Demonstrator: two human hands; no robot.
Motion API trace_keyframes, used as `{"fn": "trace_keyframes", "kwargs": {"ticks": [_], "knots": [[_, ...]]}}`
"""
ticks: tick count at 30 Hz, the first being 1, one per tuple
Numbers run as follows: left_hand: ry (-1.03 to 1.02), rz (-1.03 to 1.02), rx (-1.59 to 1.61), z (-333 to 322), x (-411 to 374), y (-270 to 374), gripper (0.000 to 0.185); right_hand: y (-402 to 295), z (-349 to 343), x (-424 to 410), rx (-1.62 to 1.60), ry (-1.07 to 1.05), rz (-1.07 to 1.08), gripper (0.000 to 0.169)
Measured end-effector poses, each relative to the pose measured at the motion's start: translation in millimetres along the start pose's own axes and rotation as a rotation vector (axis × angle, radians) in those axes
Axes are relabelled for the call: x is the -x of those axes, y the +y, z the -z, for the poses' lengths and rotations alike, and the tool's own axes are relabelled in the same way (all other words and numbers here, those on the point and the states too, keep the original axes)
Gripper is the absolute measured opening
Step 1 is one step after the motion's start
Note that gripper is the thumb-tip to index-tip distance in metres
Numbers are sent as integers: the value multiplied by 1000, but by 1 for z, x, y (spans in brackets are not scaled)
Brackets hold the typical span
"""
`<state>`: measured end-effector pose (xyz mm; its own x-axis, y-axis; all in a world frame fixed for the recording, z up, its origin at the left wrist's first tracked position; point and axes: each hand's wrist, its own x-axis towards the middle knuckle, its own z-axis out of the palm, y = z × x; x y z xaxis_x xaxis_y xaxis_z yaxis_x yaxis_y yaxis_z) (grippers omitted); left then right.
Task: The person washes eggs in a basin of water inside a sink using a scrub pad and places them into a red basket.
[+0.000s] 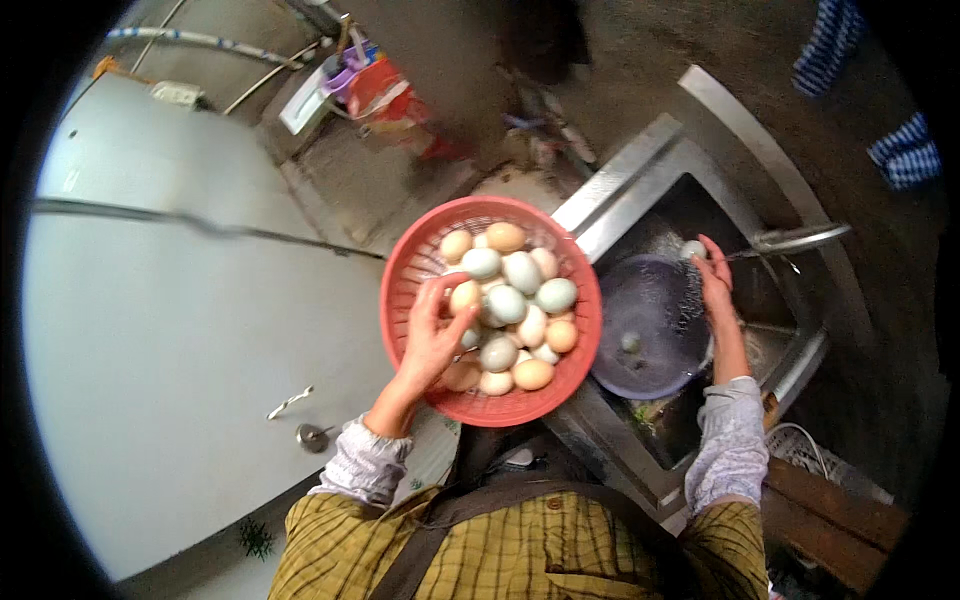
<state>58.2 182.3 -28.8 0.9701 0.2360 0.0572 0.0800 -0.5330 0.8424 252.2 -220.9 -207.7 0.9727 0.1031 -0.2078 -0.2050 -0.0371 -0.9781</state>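
Observation:
A red plastic colander (491,414) is filled with several pale green, cream and tan eggs. Inside it, my left hand (433,326) has its thumb and fingers around a tan egg (465,298) at the left of the pile. My right hand (716,281) holds a pale egg (691,250) over the sink, beside the metal faucet spout (802,237), where water splashes. Below that hand sits a purple basin (645,386) with water in it, and one greenish egg (631,343) lies in the basin.
The stainless steel sink (630,176) stands right of the colander. To the left is a wide pale flat surface (187,322), bearing a metal knob (312,438). A wooden bench (840,517) is at lower right. A red bag (382,90) lies beyond the colander.

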Motion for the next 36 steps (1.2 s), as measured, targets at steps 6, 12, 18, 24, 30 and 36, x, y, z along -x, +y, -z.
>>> {"fn": "trace_keyframes", "kwargs": {"ticks": [6,12,18,24,30,36], "knots": [[14,-63,-488,-18,2,9,34,-39,9,20,-129,22,2,43],[9,-127,-664,-21,6,7,42,-67,11,37,-599,-146,-143,48],[106,-249,-673,-28,-6,40,41,-80,14,55,-720,-215,-152,50],[-329,226,455,-135,-48,95,42,-112,-2,75,-501,-279,-38,51],[-663,814,1130,-254,-88,126,40,-113,-12,83,-190,-171,172,47],[-584,925,1124,-273,-91,114,33,-113,11,79,168,264,228,28]]}}
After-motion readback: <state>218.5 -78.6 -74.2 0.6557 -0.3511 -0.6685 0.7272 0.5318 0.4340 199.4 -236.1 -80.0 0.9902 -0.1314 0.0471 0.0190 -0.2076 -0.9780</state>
